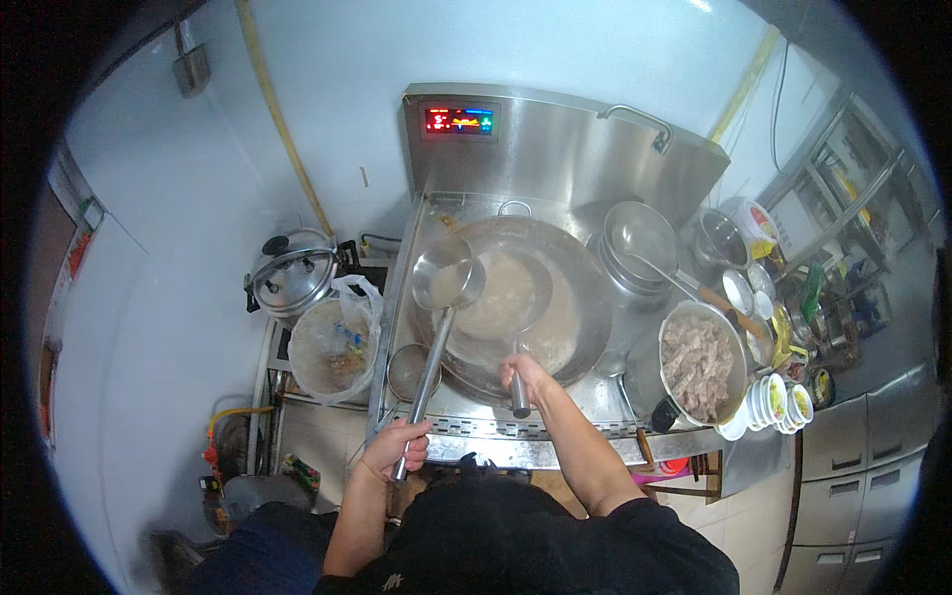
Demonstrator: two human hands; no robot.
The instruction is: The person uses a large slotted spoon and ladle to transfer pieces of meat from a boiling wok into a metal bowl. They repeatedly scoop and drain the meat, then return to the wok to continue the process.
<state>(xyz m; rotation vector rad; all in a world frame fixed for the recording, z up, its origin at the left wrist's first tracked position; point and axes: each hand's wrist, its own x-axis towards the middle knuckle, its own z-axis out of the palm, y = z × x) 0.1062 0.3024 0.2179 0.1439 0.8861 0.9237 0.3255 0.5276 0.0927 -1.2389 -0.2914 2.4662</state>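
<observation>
My left hand (pixel 398 446) grips the end of a long steel handle. Its large ladle (pixel 443 274) hangs over the left rim of the wok (pixel 591 297), with some pale liquid in the bowl. My right hand (pixel 529 375) is closed around the grey handle of a wide round metal scoop (pixel 541 286). That scoop sits low in the wok, in cloudy, light brown liquid (pixel 565 335). Whether its bowl is solid or perforated, I cannot tell. The wok is set into a steel stove top.
A long-handled strainer (pixel 639 234) rests on a pot at the right. Beyond my right arm stands a bucket of meat pieces (pixel 699 361), near stacked bowls (pixel 766 401). Left are a pressure cooker (pixel 292 275) and a plastic-lined bin (pixel 331 357). A lit control panel (pixel 459 121) faces me.
</observation>
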